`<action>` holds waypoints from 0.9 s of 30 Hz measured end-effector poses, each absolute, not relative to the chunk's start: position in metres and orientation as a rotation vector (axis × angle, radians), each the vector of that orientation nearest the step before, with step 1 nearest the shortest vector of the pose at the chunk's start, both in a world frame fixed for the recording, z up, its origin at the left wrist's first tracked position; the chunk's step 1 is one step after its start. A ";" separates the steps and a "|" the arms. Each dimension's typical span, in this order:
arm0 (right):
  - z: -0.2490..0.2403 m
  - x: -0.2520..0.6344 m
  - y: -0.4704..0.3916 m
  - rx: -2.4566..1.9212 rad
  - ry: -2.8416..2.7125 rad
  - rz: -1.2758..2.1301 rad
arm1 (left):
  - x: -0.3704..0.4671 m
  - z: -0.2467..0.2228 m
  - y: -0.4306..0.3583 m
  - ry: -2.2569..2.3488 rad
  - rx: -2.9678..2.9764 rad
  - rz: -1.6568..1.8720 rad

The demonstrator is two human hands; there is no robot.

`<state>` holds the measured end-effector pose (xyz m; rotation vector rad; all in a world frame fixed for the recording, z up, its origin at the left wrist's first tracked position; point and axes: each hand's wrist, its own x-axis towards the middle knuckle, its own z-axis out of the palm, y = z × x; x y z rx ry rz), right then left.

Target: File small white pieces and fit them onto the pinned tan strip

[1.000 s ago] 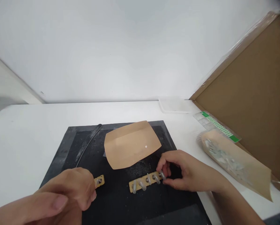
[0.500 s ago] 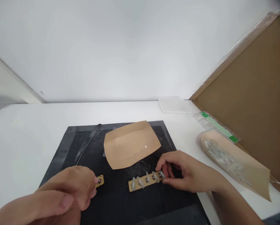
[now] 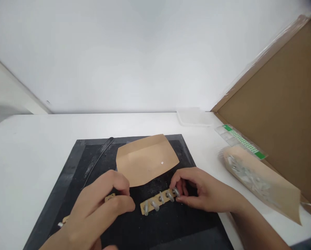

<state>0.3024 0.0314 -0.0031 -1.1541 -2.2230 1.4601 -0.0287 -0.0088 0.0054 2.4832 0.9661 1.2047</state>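
A narrow tan strip [image 3: 158, 202] lies on the black mat, with several translucent, nail-like pieces standing up from it in a row. My right hand [image 3: 197, 189] closes thumb and forefinger on the strip's right end, around its last translucent piece [image 3: 175, 192]. Left of the strip hovers my left hand [image 3: 100, 208], palm down, thumb and forefinger bent but apart, nothing visible between their tips. Part of a second tan strip [image 3: 109, 197] shows through the gap in that hand; the hand hides most of it.
A curved brown paper sheet [image 3: 147, 159] with a tiny white bit lies on the black mat [image 3: 186, 225]. A thin dark tool [image 3: 98, 159] rests at the left. Rightward are a green-marked clear strip [image 3: 244, 140], a bag of clear pieces [image 3: 249, 173] and a cardboard wall [image 3: 275, 104]; a clear lid [image 3: 194, 117] lies behind.
My left hand has moved right toward the tan strip, its closed fingers now apart. The strip under my right hand has shifted slightly left; that hand keeps its pinch.
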 end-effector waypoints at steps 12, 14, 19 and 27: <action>-0.009 0.282 0.026 -1.014 -2.287 1.413 | -0.003 -0.006 -0.007 0.847 2.669 0.735; -0.009 0.282 0.025 -1.046 -2.296 1.414 | -0.003 -0.009 -0.009 0.867 2.682 0.723; -0.010 0.284 0.026 -1.073 -2.291 1.372 | 0.000 -0.018 -0.010 0.894 2.677 0.765; -0.012 0.284 0.023 -1.023 -2.271 1.216 | 0.001 -0.019 -0.010 0.992 2.660 0.721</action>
